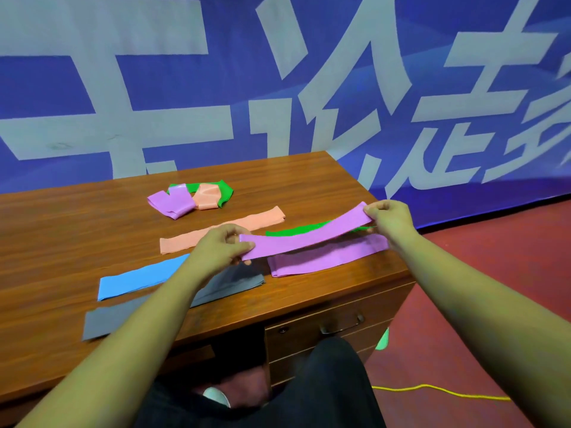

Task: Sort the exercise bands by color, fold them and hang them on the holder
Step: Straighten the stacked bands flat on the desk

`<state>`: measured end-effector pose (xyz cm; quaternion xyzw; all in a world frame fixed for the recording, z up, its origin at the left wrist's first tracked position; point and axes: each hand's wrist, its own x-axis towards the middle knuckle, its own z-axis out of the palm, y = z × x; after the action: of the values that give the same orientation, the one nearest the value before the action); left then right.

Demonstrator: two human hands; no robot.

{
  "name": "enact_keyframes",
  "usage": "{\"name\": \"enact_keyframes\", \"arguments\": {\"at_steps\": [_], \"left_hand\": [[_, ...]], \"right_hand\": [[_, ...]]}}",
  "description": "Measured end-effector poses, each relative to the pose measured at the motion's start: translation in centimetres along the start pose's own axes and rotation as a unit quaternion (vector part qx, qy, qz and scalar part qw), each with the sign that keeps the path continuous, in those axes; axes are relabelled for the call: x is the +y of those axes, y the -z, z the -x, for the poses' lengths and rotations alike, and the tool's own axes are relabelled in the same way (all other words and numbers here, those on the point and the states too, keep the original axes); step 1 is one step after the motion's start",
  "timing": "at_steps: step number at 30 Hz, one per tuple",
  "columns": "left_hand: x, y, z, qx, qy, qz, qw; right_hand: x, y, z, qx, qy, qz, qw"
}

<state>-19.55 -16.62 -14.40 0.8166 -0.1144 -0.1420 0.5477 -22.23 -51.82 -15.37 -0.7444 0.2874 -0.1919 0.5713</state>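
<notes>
left hand (221,244) and right hand (387,216) pinch opposite ends of purple band (304,234), held above desk (61,211) near right edge; green band (293,230) beneath, apparently flat.

You hold a lilac-purple rubber strip (306,239) above a flat purple rubber strip (327,259) by the right edge of the reddish-brown wood-grain surface (61,217), with a bright green strip (293,230) behind them. A peach strip (265,218) lies mid-surface. A sky-blue strip (133,282) and a dark grey strip (102,322) lie toward the front left corner.
</notes>
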Motion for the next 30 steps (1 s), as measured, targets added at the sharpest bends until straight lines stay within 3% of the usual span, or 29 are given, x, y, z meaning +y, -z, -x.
{"name": "enact_keyframes", "arguments": {"at_steps": [4, 20, 30], "left_hand": [[-0.2, -2.3, -0.4, 0.041, -0.034, -0.045, 0.998], [-1.0, -7.2, -1.6, 0.039, -0.082, -0.282, 0.955], [-2.4, -8.0, -1.9, 0.064, -0.11, -0.317, 0.94]], "right_hand": [[1.5, 1.2, -0.4, 0.024, 0.013, 0.029, 0.999], [4.7, 3.6, -1.5, 0.038, 0.045, 0.152, 0.987], [6.4, 3.0, -0.9, 0.045, 0.078, 0.178, 0.98]]}}
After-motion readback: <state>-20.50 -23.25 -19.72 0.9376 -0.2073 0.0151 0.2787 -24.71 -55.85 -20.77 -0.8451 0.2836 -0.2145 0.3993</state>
